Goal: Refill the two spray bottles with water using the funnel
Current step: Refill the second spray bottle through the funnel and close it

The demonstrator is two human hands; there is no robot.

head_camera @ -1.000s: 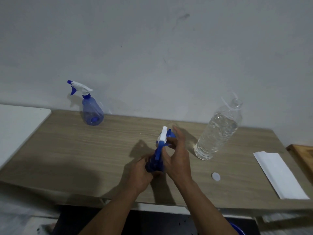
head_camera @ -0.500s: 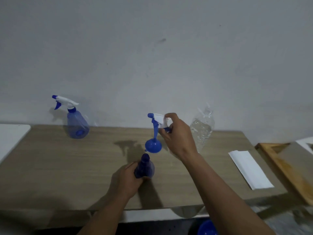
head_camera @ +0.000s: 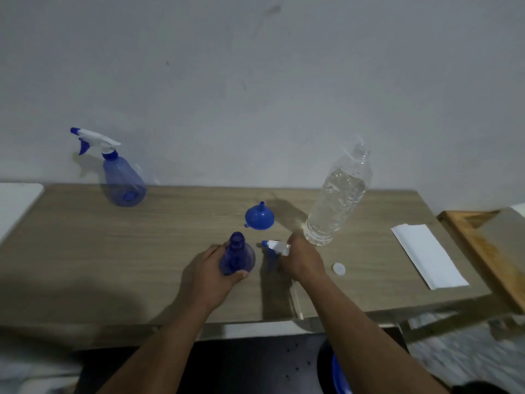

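An uncapped blue spray bottle (head_camera: pixel 237 257) stands near the table's front, and my left hand (head_camera: pixel 216 273) grips its body. Just to its right, my right hand (head_camera: pixel 302 258) holds the white and blue trigger head (head_camera: pixel 276 247) low at the table surface. A blue funnel (head_camera: pixel 258 216) lies spout-up on the table behind them. A clear plastic water bottle (head_camera: pixel 338 200), uncapped, stands at the right. A second blue spray bottle (head_camera: pixel 123 177) with its trigger head on stands at the back left by the wall.
A small white cap (head_camera: pixel 339 269) lies right of my right hand. A folded white paper towel (head_camera: pixel 427 255) lies farther right, beside a wooden tray (head_camera: pixel 483 251). The wooden table (head_camera: pixel 113 251) ends at a white surface (head_camera: pixel 17 203) on the left.
My right hand lifted the trigger head off the bottle and has brought it down beside the bottle. The funnel now shows on the table behind. My left hand kept hold of the bottle.
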